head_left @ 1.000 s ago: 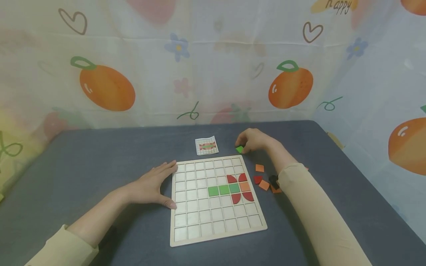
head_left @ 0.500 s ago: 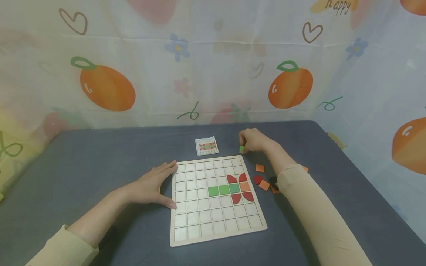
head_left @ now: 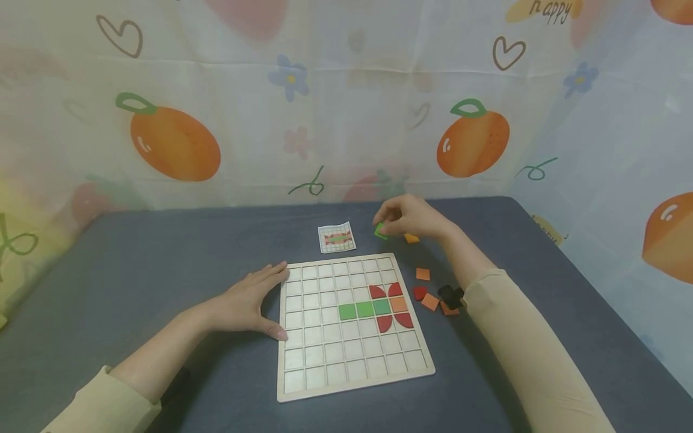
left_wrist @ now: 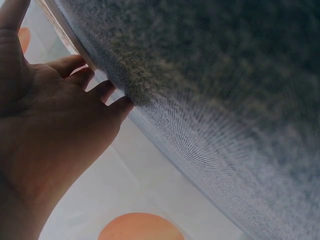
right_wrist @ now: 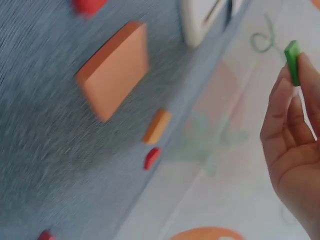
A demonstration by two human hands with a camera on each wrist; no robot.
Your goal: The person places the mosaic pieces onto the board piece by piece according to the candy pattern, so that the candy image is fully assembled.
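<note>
My right hand (head_left: 414,218) pinches a green tile (head_left: 381,231) between thumb and fingertips, lifted off the table beyond the board's far right corner. In the right wrist view the same green tile (right_wrist: 292,62) stands on edge in the pinch. My left hand (head_left: 243,302) lies at the left side of the white grid board (head_left: 280,373), thumb and fingers spread along its rim. On the board, a row of green tiles (head_left: 364,309) runs left from an orange square (head_left: 398,304). Red rounded pieces (head_left: 403,319) sit above and below its right end.
Behind the board lies a small pattern card (head_left: 337,238). Loose orange tiles (head_left: 423,274) and a red tile (head_left: 420,293) lie right of the board, partly under my right arm. A yellow-orange piece (head_left: 411,238) shows beneath the right hand. A printed curtain (head_left: 325,120) hangs behind the table.
My right hand has risen from the table and shifted slightly left and away, carrying the green tile. The yellow-orange piece has come into sight. My left hand and the board have not moved.
</note>
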